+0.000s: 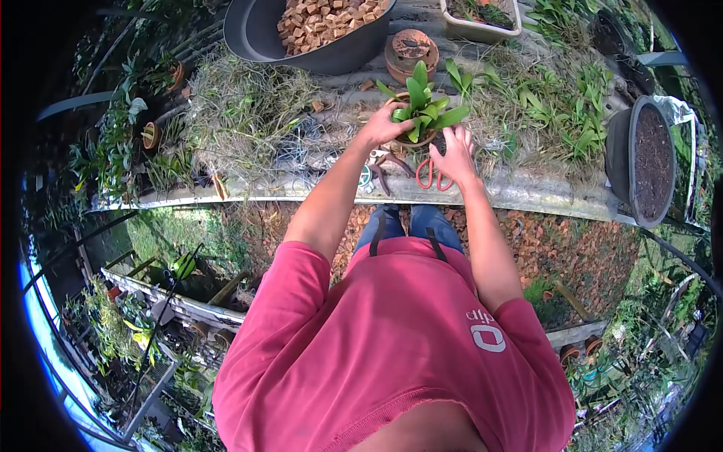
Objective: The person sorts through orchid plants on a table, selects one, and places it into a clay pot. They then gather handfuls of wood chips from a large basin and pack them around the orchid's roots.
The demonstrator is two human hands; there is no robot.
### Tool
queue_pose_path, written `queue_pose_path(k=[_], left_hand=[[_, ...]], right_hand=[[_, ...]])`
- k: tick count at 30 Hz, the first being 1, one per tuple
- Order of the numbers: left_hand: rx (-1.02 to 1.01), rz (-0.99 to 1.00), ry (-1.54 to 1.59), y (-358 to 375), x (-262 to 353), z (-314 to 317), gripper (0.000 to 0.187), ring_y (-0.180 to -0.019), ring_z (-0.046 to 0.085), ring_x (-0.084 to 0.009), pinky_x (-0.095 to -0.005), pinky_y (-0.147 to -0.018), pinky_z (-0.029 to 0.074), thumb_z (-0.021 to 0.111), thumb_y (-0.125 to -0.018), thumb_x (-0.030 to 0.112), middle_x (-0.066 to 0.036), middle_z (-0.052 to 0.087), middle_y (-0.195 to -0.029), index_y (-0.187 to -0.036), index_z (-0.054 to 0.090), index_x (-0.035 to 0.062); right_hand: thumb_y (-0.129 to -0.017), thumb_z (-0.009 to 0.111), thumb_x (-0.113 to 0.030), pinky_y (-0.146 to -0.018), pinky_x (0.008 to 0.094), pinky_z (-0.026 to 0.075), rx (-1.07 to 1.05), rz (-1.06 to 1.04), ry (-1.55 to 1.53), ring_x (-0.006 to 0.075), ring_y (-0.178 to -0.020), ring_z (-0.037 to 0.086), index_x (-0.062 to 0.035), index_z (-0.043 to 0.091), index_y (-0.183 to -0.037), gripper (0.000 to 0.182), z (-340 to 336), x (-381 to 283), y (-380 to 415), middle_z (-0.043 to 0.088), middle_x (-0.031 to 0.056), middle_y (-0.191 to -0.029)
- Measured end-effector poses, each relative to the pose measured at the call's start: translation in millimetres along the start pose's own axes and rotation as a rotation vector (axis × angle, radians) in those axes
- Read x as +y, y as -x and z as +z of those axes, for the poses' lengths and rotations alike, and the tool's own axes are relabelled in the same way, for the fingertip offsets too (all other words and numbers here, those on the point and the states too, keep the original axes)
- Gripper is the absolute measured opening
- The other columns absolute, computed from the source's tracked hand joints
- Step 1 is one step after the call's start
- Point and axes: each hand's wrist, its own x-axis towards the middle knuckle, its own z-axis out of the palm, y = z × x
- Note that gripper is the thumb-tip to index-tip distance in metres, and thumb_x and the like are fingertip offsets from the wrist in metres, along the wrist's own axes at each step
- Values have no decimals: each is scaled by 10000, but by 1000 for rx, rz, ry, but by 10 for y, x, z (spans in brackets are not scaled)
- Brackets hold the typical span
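A leafy green plant (426, 107) stands in a small round clay pot (416, 143) on the worktable. My left hand (382, 126) closes on the pot's left side, its thumb and fingers among the lower leaves. At the right side of the pot is my right hand (455, 154), fingers bent and drawn together beside the rim; what they pinch, if anything, is hidden. Just below that hand lie red-handled scissors (434, 177). Pruners with dark handles (389, 167) rest to their left, next to a green and white roll (366, 177).
Behind the plant are a clay pot (411, 56), a large black tub (260, 41) of brown chunks (325, 26) and a pale planter (482, 32). Dry grassy plant matter (241, 102) lies left, leafy plants (568, 120) right. A soil-filled dark tub (623, 154) stands at the right edge.
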Motion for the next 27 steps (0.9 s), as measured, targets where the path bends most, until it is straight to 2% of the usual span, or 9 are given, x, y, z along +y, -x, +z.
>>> queue_pose_path(k=[2,6,8,12,15,19,23,24,27], left_hand=[[-26,4,-56,12,23,27,689,-1135,678,-237,-354,-1008,521,788,-834,325,-186,704,-1242,-1431,560,68],[-95,-7,27,-50,-31,66,796,-1198,646,-244,-331,-1040,504,776,-816,311,-189,644,-1357,-1499,477,30],[-52,50,6,-31,-17,72,874,-1292,578,-226,-327,-1062,493,797,-796,322,-187,548,-1480,-1511,424,-13],[-20,44,155,96,38,43,954,-1328,552,-255,-375,-1109,464,848,-738,354,-197,528,-1492,-1519,414,21],[-106,-8,20,176,49,-10,983,-1323,540,-251,-379,-1129,433,869,-756,314,-202,537,-1454,-1557,370,38],[-111,236,-31,161,-128,24,1039,-1340,539,-241,-379,-1142,423,892,-729,294,-187,563,-1446,-1580,347,54],[44,221,-319,197,21,-66,1005,-1356,513,-363,-426,-1163,396,867,-713,510,-227,543,-1453,-1496,460,30],[161,268,-366,210,-22,-49,1013,-1344,504,-392,-461,-1149,397,861,-692,590,-232,558,-1423,-1462,503,39],[216,255,-494,321,-56,-103,1034,-1357,496,-380,-470,-1142,396,862,-671,625,-223,566,-1420,-1467,509,66]], right_hand=[[-782,826,-345,-1115,588,335,-96,-4,79,423,-1377,349,-156,599,-1365,653,18,36,-52,477,141,-1417],[-733,859,-329,-1110,552,333,-76,-125,-24,391,-1340,389,-150,672,-1263,590,71,127,-187,500,125,-1412],[-724,863,-318,-1100,557,340,-44,-179,-101,374,-1346,394,-158,666,-1279,610,85,120,-289,516,134,-1414],[-723,848,-313,-1072,576,356,-146,-255,19,414,-1333,388,-241,600,-1383,709,144,183,-488,491,161,-1398],[-749,820,-349,-1065,613,337,-106,-289,94,441,-1326,386,-290,585,-1417,711,242,252,-520,467,174,-1380],[-793,773,-390,-1071,655,300,-131,-206,156,419,-1333,423,-272,584,-1427,671,251,254,-530,479,154,-1412],[-825,739,-454,-1114,673,259,-118,-258,113,391,-1405,411,-291,539,-1471,695,389,364,-540,491,134,-1482],[-849,720,-457,-1140,681,230,-211,-201,94,363,-1437,392,-291,541,-1466,663,390,372,-559,497,110,-1499],[-868,702,-433,-1142,671,242,-163,-210,195,360,-1431,398,-281,551,-1448,618,399,313,-518,515,106,-1481]])
